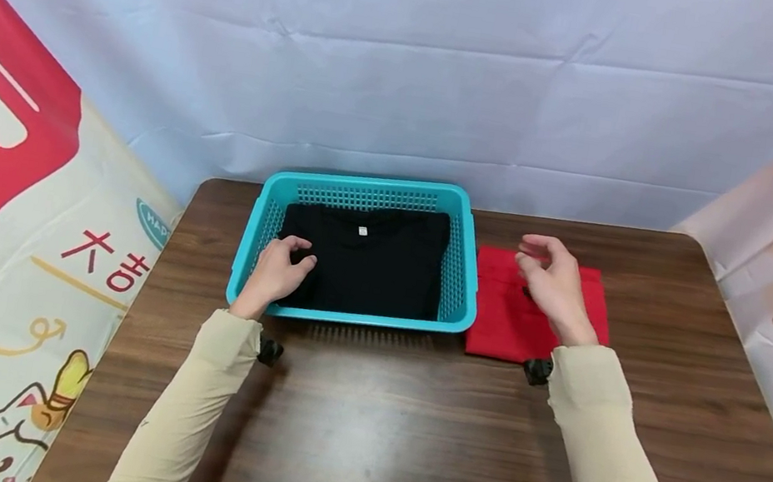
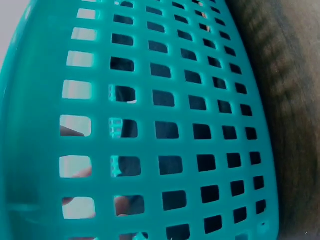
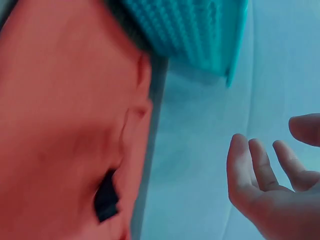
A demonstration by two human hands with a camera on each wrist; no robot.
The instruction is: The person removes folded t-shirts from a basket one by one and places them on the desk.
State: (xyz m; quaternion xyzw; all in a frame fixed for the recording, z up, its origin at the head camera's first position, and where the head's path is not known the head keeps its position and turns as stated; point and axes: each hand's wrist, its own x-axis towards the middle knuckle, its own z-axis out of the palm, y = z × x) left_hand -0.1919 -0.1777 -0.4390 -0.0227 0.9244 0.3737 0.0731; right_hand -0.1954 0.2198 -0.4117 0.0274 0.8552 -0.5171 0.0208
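A black folded T-shirt [image 1: 382, 270] with a small white neck label lies in the turquoise basket [image 1: 351, 321]. My left hand [image 1: 279, 268] hovers at the basket's left side, its loosely bent fingers over the black cloth. In the left wrist view the basket's perforated wall [image 2: 145, 145] fills most of the picture, with a bit of finger showing through the holes. Right of the basket lies a folded red garment [image 1: 494, 326] with a black tag [image 3: 106, 197]. Above it my right hand [image 1: 552, 284] is raised, fingers slightly bent and holding nothing.
The brown wooden table [image 1: 358, 422] carries basket and red garment near its far edge. Behind it hangs a pale white curtain [image 1: 410, 93]. Printed cloths with cartoon drawings stand along the left and right sides. Each wrist wears a small black camera [image 1: 537, 372].
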